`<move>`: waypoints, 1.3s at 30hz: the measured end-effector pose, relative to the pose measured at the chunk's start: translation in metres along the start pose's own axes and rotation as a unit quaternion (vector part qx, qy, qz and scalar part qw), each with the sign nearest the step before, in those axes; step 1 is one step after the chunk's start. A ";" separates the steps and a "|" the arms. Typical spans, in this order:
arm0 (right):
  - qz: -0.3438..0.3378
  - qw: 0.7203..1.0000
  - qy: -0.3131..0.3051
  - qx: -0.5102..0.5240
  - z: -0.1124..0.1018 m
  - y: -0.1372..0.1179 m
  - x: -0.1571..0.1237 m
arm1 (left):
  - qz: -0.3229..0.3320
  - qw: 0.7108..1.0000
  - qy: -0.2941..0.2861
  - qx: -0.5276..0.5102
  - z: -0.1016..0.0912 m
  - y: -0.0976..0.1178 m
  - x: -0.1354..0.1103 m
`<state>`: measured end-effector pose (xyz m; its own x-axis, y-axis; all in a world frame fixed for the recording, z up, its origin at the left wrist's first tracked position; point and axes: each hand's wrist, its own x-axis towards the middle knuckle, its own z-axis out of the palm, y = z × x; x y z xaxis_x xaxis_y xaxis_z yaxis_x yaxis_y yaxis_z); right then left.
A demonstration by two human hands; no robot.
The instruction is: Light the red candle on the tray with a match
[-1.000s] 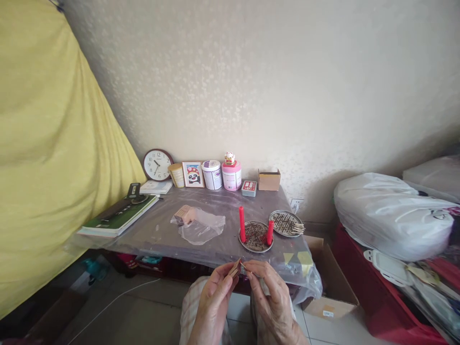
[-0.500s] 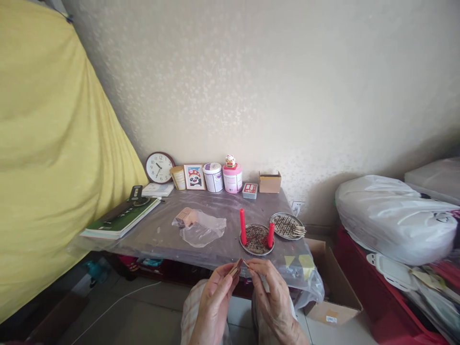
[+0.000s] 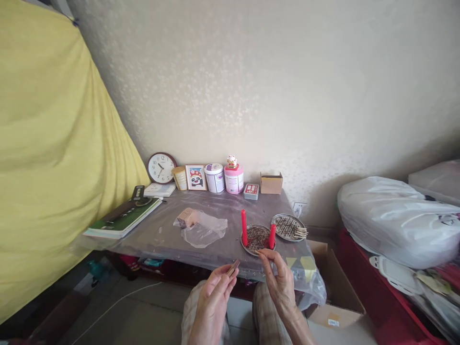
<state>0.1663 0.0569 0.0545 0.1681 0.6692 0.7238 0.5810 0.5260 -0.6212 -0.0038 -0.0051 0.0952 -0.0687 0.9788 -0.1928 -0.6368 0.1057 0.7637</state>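
1. Clock [image 3: 161,168] shows black numerals, 12 topmost.
2. Left hand [image 3: 212,294] grips a flat brown box [image 3: 233,269] by the table's [image 3: 158,233] front edge.
3. Right hand [image 3: 279,282] pinches a slim stick [image 3: 258,252] near that edge.

Bright red candles [image 3: 244,229] stand out against a grey-brown tabletop [image 3: 233,208].
A small brown box [image 3: 233,269] and a pale stick [image 3: 258,252] show near checked trousers [image 3: 264,311] in muted beige. Colour runs from a pink tub [image 3: 234,183] and a white tub [image 3: 214,179] (the latter marked in purple) to a white-faced clock [image 3: 161,168] rimmed in dark reddish brown. A yellow curtain [image 3: 53,143] meets a grey-beige wall [image 3: 287,96] dotted with a paler motif, while a white bag [image 3: 391,220] contrasts with a deep red bin [image 3: 381,292].
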 end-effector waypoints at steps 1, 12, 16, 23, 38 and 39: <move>0.007 1.000 0.005 0.013 -0.002 -0.003 0.001 | -0.001 1.000 0.001 -0.003 -0.002 -0.001 0.001; 0.010 0.995 0.001 0.100 -0.008 -0.043 -0.002 | 0.012 0.999 -0.030 -0.022 0.000 -0.006 0.003; -0.063 0.993 -0.019 0.093 -0.006 -0.052 -0.003 | 0.015 0.997 -0.068 -0.016 0.002 -0.006 0.003; -0.099 0.991 -0.025 0.087 -0.021 -0.061 0.000 | 0.014 0.999 -0.027 -0.029 0.001 -0.005 0.004; 0.060 0.994 -0.033 0.083 0.001 -0.010 -0.001 | 0.011 1.000 0.006 -0.018 -0.005 -0.003 0.004; 0.069 0.993 -0.031 0.089 0.001 -0.011 -0.001 | 0.012 1.000 0.006 -0.015 -0.005 -0.003 0.004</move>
<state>0.1590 0.0508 0.0602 0.1841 0.7692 0.6119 0.4053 0.5077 -0.7602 -0.0066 -0.0025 0.0893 -0.0942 0.9788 -0.1817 -0.6578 0.0758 0.7494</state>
